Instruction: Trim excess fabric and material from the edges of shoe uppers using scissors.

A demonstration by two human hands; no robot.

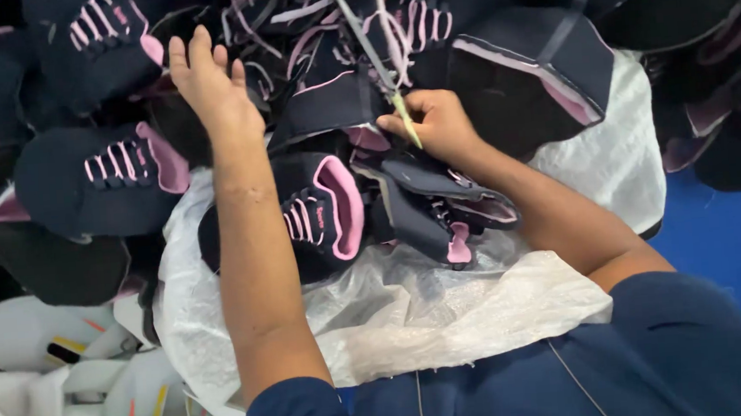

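My right hand (434,121) pinches slim yellow-handled scissors (383,72), blades pointing up-left into the navy-and-pink fabric shoe uppers (327,211). My left hand (209,80) lies further left, fingers loosely spread on the pile.

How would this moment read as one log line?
left hand: reaching into navy-pink shoe uppers | right hand: gripping scissors | white sack beneath

The left hand (210,84) has its fingertips buried among the dark shoe uppers (108,178), so what they touch is unclear. The right hand (434,125) hides the handle of a thin tool (383,81). The heap runs off the top edge, and the white pieces (43,378) off the bottom left corner.
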